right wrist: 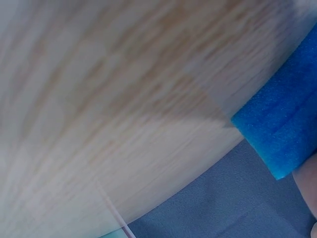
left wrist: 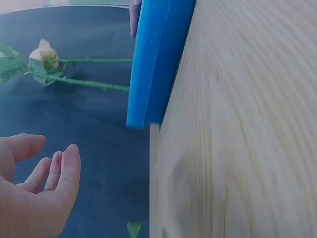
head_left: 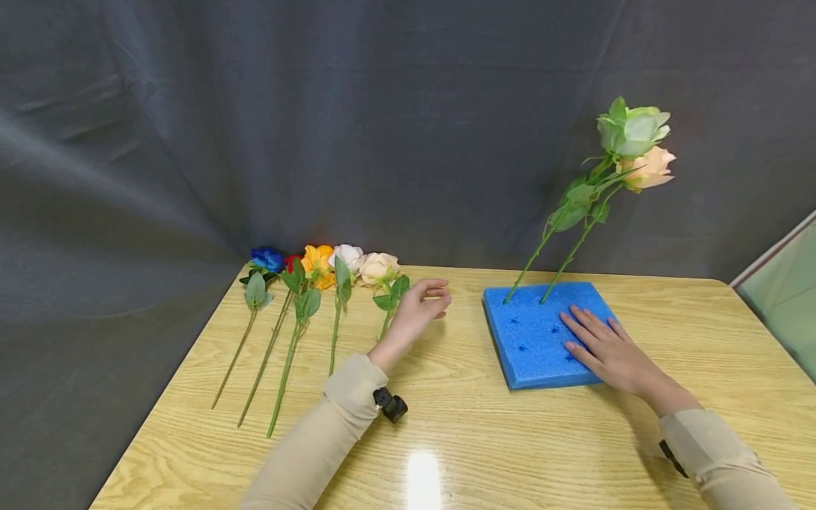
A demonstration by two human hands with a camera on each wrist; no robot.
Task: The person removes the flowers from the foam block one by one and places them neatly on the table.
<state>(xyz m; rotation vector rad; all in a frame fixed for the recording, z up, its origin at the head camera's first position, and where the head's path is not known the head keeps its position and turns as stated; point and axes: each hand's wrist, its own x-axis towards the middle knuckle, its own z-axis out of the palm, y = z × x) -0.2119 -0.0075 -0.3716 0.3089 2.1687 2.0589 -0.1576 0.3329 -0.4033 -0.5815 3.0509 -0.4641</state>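
My right hand (head_left: pixel 615 355) lies spread and flat on the right part of a blue foam block (head_left: pixel 542 368) with several small holes in its top. Two artificial roses stand in the block's far edge, leaning right: a pale green rose (head_left: pixel 637 134) and a peach rose (head_left: pixel 652 170). Over the table, between the block and the row of loose flowers, hovers my left hand (head_left: pixel 414 310). Its fingers are loosely bent with nothing between them, as the left wrist view also shows. Nearest to it lies a cream rose (head_left: pixel 379 268), its lower stem hidden behind the arm.
Left of the cream rose lie a white rose (head_left: pixel 347 256), an orange rose (head_left: pixel 316 259), a red rose (head_left: pixel 292 263) mostly covered, and a blue rose (head_left: pixel 268 259). Their stems point toward the front of the wooden table (head_left: pixel 484 453). A dark curtain (head_left: pixel 414 142) hangs behind.
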